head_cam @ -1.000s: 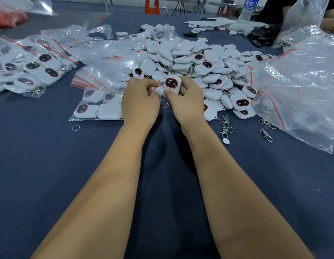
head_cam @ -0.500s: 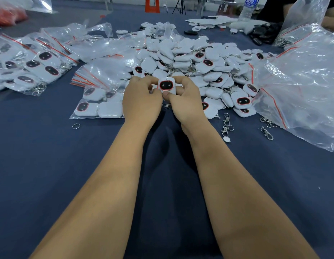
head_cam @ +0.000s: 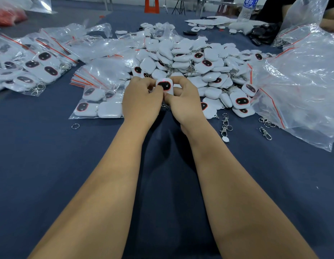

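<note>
pinching a single white fob (head_cam: 165,86) with both hands here. gripped on its left edge by the left hand (head_cam: 141,101) and on its right edge by the right hand (head_cam: 184,103), with the fingers of both curled in tight around it. held just above the desk (head_cam: 50,165), right at the near edge of the big pile (head_cam: 199,58) of loose fobs, dark oval face with a red rim turned up at the camera. showing a tiny red dot lit near the top edge too. can't tell whether touching the pile or not, hidden behind the hands.

just left of the left hand, a sealed bag (head_cam: 98,103) with a few fobs inside, lying flat on the desk, and behind that a stack of empty bags (head_cam: 98,73) with red zip strips. further left, more filled bags (head_cam: 31,68) heaped together. off to the right, a huge crumpled clear bag (head_cam: 302,81), right up against the pile's right side. also a loose ring (head_cam: 75,126) near the sealed bag's corner, and a few metal clips (head_cam: 226,126) lying between the right forearm and the clear bag. bottle (head_cam: 248,6) way off at the far end.
</note>
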{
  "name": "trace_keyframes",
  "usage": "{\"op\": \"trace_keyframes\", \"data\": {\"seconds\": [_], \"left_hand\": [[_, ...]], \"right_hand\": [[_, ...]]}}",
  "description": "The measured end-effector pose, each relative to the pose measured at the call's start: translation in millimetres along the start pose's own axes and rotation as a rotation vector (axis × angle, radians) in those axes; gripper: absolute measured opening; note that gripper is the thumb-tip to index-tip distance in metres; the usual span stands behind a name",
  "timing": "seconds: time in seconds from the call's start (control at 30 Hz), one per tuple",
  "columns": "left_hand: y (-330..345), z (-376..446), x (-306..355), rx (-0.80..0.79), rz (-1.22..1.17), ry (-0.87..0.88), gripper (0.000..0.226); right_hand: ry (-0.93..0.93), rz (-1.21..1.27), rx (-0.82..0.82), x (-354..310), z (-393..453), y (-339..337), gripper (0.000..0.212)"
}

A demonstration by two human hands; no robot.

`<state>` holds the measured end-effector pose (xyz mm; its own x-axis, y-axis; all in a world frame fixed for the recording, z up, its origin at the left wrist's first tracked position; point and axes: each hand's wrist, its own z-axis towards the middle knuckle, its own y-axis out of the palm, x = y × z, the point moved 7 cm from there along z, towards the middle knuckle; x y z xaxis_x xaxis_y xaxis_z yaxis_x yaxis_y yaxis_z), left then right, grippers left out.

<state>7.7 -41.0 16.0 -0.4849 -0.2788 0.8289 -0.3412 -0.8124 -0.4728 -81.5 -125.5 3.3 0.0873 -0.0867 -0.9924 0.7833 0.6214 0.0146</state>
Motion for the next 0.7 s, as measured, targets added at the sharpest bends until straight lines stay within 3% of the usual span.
{"op": "trace_keyframes", "data": {"seconds": [0.47,0.7], "left_hand": [[0.2,-0.1,1.0,-0.009,0.006,0.023,0.026],[0.7,-1.8,2.0,-0.028,0.009,0.025,0.015]], "right_hand": [[0.034,0.035,-0.033,-1.7,2.4,1.1,0.023],[0.014,0.02,-0.023,-2.0,2.2,0.4,0.024]]}}
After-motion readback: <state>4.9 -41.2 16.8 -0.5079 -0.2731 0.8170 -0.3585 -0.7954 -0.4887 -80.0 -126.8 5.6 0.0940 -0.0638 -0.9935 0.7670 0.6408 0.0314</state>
